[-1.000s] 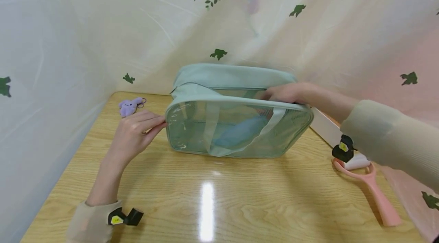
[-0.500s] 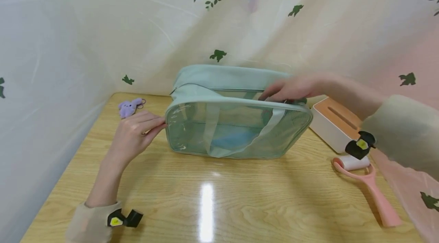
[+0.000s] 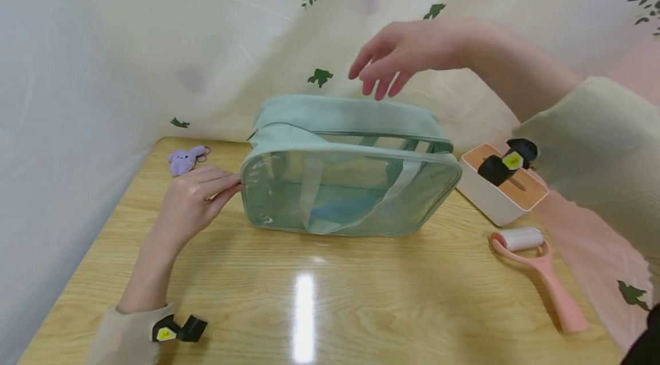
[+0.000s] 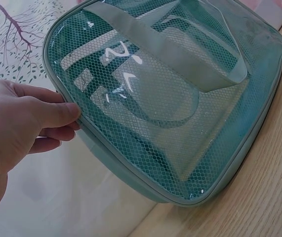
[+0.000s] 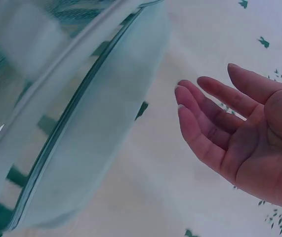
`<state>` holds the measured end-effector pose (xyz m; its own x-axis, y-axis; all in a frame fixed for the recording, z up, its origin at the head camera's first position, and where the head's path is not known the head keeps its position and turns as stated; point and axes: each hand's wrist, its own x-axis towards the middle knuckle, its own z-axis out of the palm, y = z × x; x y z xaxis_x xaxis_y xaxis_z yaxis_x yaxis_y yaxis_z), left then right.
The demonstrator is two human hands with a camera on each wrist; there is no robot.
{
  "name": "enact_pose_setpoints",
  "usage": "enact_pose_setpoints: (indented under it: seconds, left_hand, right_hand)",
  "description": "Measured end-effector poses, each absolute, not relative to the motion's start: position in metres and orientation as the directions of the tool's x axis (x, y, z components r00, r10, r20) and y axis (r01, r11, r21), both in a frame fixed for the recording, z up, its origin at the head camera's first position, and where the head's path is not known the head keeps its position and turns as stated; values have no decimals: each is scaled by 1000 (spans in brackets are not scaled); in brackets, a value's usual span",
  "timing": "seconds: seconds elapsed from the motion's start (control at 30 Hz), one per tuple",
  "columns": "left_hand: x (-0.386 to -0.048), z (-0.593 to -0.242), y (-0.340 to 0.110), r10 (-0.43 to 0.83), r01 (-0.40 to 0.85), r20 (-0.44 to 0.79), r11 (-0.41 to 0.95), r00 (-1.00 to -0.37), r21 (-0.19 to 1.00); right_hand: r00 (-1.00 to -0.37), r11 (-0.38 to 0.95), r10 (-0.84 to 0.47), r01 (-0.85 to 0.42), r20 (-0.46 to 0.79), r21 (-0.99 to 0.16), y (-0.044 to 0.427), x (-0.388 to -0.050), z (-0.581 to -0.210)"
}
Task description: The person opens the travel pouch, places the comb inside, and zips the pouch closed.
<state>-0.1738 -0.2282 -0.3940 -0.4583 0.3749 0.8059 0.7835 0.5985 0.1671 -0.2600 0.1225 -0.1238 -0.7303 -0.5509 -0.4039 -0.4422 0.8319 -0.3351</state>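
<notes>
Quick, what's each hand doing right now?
Left hand: closed, pinching the mint-green see-through bag by its edge.
Right hand: open, holding nothing.

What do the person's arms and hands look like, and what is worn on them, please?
The left hand and right hand are bare, without gloves. The left sleeve and right sleeve are pale beige. A small, angular black device sits at each cuff, left device and right device, each with a yellow marking too small to read.

Bag (image 3: 350, 173) gapes on top, passable; white box (image 3: 490, 197) blocks right end.
</notes>
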Motion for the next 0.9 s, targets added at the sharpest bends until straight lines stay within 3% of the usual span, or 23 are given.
enact_pose_setpoints:
  seconds: [0.37,0.67,0.9]
  left_hand:
    - [-177,-393,-221,371,793,806,580,-461,186]
    - [-180,-391,-227,387,782,785,593,-483,189]
    - [-185,-392,-229,408,779,768,600,-494,183]
  right_hand:
    - [-728,797,-600,-511,-330,-321,54,-270,-125]
    - [-606,748,-658,-594,-447,-296,-13,-285,-136]
    - [-600,773,-604,-600,-524,-204,-49,-291,-143]
